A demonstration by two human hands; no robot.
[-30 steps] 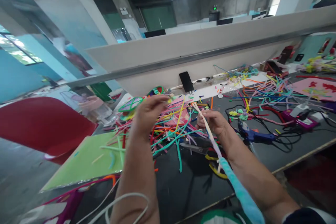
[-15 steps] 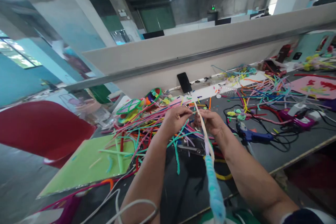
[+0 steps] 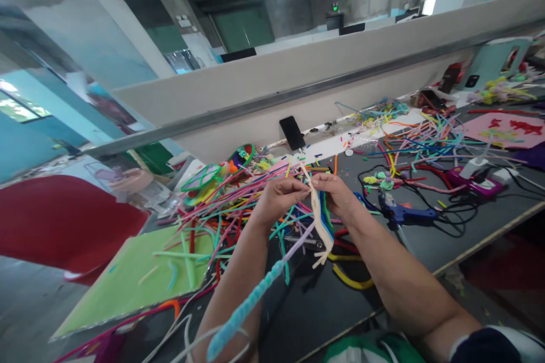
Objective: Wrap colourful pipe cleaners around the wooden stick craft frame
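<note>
Between my hands hangs a pipe-cleaner piece (image 3: pixel 320 226), cream-coloured with blue and green strands along its right side and several loose cream ends at the bottom. A lilac stem runs from it down-left into a fuzzy turquoise twisted rod (image 3: pixel 251 303), which passes over my left forearm. My left hand (image 3: pixel 283 199) pinches the upper cream part with thumb and forefinger. On the other side, my right hand (image 3: pixel 334 194) grips the same part, its fingertips close to the left ones. Scissors (image 3: pixel 304 242) lie partly hidden behind the piece.
Loose pipe cleaners (image 3: pixel 230 204) pile up to the left, beside a green sheet (image 3: pixel 123 278). A black phone (image 3: pixel 292 133) leans on the partition. To the right are a blue glue gun (image 3: pixel 406 214), tangled cables and a purple power strip (image 3: pixel 477 181). A red chair (image 3: pixel 63 221) stands left.
The turquoise rod has swung from pointing straight down to down-left. The cream piece has turned, so its blue and green side and loose ends show. The view has shifted slightly.
</note>
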